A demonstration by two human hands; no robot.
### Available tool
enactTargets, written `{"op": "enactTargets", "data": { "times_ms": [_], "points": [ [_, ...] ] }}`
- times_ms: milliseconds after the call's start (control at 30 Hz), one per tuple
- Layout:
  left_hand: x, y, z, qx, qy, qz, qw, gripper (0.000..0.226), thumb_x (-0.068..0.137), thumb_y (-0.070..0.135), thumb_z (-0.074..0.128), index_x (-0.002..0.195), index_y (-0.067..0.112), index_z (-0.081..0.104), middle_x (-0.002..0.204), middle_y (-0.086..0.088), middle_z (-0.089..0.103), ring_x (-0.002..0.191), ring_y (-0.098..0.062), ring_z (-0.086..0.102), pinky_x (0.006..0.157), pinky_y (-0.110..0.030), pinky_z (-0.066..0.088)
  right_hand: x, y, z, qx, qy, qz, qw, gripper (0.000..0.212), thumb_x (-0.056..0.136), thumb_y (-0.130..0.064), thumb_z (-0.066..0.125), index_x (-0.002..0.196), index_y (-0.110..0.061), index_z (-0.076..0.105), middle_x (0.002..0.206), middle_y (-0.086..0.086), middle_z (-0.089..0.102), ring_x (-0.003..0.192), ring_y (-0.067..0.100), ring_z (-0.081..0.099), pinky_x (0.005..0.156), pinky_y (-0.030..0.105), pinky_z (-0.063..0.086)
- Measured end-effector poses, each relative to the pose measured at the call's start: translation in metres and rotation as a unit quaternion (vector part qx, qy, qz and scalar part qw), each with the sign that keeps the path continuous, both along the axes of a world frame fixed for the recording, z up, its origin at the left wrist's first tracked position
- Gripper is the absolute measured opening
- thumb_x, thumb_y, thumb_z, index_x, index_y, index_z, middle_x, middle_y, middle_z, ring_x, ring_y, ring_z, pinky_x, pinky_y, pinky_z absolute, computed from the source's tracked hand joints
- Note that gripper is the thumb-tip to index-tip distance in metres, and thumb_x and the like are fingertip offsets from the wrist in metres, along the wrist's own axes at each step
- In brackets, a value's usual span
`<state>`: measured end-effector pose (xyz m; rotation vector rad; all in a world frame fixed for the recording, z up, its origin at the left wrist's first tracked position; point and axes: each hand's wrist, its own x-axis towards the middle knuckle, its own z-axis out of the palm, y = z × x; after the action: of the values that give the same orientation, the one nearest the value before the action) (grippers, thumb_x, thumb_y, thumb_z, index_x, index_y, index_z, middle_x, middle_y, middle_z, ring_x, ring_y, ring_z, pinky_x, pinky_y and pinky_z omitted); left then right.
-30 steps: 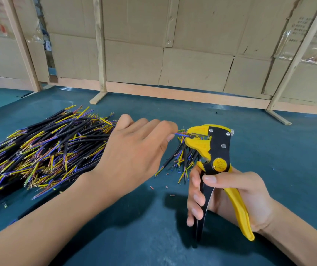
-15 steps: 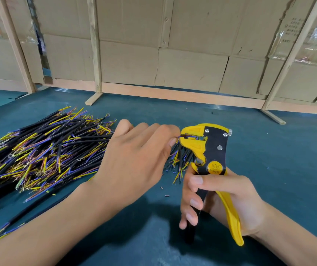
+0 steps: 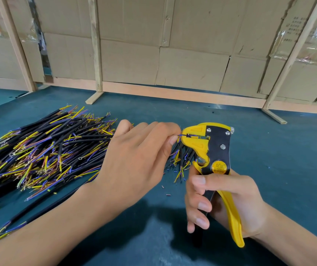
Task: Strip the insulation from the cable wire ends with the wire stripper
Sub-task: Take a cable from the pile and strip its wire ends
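Now a thin blue wire (image 3: 182, 134) is pinched by the left hand (image 3: 134, 160) and fed into the wire stripper (image 3: 209, 144), whose handles are gripped by the right hand (image 3: 230, 198). Beside the left hand, a large cable pile (image 3: 44, 148) is judged still unfinished.

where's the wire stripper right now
In the head view, the wire stripper is right of centre, gripped by the right hand, its yellow head meeting the left hand.
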<state>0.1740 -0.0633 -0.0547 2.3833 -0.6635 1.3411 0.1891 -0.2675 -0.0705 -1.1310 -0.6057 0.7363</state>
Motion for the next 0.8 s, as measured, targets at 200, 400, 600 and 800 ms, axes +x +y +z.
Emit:
{"op": "enactTargets", "data": {
  "times_ms": [200, 400, 600, 800],
  "points": [
    [0.0008, 0.0004, -0.0004, -0.012, -0.004, -0.007, 1.000, 0.019, 0.104, 0.015, 0.051, 0.104, 0.012, 0.069, 0.082, 0.003, 0.064, 0.064, -0.028, 0.055, 0.064, -0.043, 0.032, 0.0026, -0.0016, -0.0004, 0.016, -0.008, 0.023, 1.000, 0.024, 0.087, -0.017, 0.069, 0.078, -0.004, 0.051, 0.063, 0.012, 0.046, 0.054, 0.028, 0.054, 0.069, 0.049, 0.053],
    [0.0027, 0.0005, -0.0033, -0.047, 0.005, -0.029, 0.998, 0.017, 0.104, 0.021, 0.051, 0.107, 0.018, 0.068, 0.084, 0.012, 0.063, 0.068, -0.014, 0.053, 0.066, -0.042, 0.036, 0.0033, -0.0019, -0.0015, 0.031, -0.010, 0.046, 0.998, 0.024, 0.091, -0.013, 0.064, 0.081, -0.005, 0.044, 0.069, 0.013, 0.050, 0.062, 0.030, 0.056, 0.075, 0.053, 0.053],
    [0.0025, -0.0029, -0.0065, -0.089, 0.031, -0.026, 0.995, 0.013, 0.103, 0.029, 0.050, 0.106, 0.025, 0.062, 0.069, 0.025, 0.046, 0.065, 0.007, 0.037, 0.068, -0.037, 0.035, 0.0034, -0.0026, -0.0012, 0.032, 0.003, 0.051, 0.998, 0.028, 0.092, -0.011, 0.060, 0.081, 0.000, 0.037, 0.070, 0.013, 0.051, 0.062, 0.029, 0.057, 0.075, 0.053, 0.053],
    [0.0002, -0.0030, -0.0029, -0.063, 0.009, -0.003, 0.998, 0.017, 0.101, 0.026, 0.050, 0.103, 0.018, 0.066, 0.056, 0.014, 0.034, 0.059, -0.014, 0.030, 0.063, -0.035, 0.035, 0.0014, -0.0015, 0.0003, 0.031, 0.006, 0.057, 0.998, 0.023, 0.093, -0.009, 0.057, 0.081, -0.002, 0.039, 0.069, 0.013, 0.051, 0.062, 0.029, 0.057, 0.075, 0.052, 0.052]
  ]
}}
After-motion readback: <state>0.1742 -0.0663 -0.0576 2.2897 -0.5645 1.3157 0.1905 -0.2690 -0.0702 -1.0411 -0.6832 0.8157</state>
